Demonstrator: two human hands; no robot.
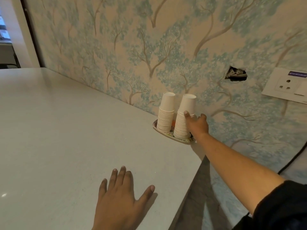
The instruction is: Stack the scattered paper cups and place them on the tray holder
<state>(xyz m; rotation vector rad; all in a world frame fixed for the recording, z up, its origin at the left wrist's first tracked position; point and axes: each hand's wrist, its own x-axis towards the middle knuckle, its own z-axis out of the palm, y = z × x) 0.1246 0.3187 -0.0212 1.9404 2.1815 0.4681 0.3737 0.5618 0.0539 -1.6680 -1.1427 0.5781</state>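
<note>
Two tall stacks of white paper cups stand upside down on a small patterned tray (178, 139) at the counter's far right corner, against the wall. The left stack (166, 113) stands free. My right hand (197, 124) reaches out to the right stack (182, 120) and wraps round its right side, the thumb lying on its front. My left hand (119, 198) rests flat on the counter near the front edge, fingers spread and holding nothing.
The white counter (66, 130) stretches left and forward; its right edge drops off just below the tray. Behind it is a tree-patterned wall with a hole (235, 74) and a socket plate (287, 85). A doorway opens at the far left.
</note>
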